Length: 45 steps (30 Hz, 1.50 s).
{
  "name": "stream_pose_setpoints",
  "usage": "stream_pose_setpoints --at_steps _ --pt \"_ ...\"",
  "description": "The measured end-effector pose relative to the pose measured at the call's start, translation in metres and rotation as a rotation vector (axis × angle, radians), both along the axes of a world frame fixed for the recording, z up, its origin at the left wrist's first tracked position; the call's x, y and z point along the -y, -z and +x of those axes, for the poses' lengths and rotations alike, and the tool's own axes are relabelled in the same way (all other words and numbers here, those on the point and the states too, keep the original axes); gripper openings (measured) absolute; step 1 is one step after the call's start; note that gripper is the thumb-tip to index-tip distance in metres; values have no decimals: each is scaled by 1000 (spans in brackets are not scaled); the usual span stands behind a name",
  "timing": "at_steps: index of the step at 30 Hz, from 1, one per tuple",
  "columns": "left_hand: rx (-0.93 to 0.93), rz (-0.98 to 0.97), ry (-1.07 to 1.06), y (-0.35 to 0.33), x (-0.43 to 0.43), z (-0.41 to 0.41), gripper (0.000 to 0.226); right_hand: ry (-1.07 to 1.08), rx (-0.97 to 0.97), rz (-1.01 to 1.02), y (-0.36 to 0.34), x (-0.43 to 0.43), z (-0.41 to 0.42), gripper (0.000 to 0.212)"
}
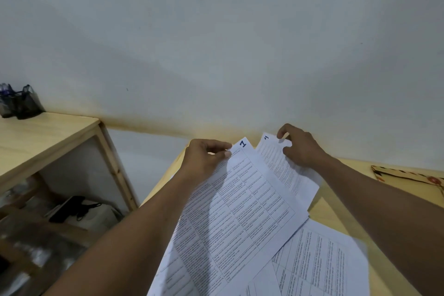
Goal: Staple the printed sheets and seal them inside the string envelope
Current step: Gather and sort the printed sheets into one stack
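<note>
a pale wooden table [336,214] stands against the white wall. white printed paper sheets [322,259] lie on its near part in a loose, overlapping fan, their text and grid lines facing up, bare wood showing to their right. well apart from them, at the far right edge, a tan paper envelope [408,175] with a striped border and a round red fastener lies flat. to the left stands a separate pale wooden shelf unit [43,132] – two black mesh pen cups [21,103] sit on the far end of its top, and a black object [69,208] – too blurred to name – lies on an inner shelf.
</note>
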State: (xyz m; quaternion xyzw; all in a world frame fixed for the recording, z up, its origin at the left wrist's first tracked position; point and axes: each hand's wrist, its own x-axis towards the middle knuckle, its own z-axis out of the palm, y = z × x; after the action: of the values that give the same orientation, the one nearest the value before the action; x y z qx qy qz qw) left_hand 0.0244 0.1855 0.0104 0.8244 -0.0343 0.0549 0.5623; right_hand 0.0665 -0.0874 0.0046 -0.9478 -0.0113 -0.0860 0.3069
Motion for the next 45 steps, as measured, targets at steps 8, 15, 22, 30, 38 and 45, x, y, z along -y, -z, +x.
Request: stream_pose_setpoints --at_steps 8,15,22,30,38,45 --pt "81 -11 24 -30 17 -17 15 -4 468 106 -67 7 -36 36" --pt "153 -47 88 -54 25 -43 14 51 547 510 -92 7 -77 23" --pt "222 -1 89 -76 26 -55 12 -130 359 658 -73 -1 -109 17" --pt "327 7 20 -95 28 -58 13 -136 457 714 -97 -5 -113 12" --pt "337 -21 -10 -90 34 -57 12 14 577 864 -100 -2 -106 18" --pt "370 -75 -14 -121 39 -57 12 -16 521 1055 -111 -1 -109 22"
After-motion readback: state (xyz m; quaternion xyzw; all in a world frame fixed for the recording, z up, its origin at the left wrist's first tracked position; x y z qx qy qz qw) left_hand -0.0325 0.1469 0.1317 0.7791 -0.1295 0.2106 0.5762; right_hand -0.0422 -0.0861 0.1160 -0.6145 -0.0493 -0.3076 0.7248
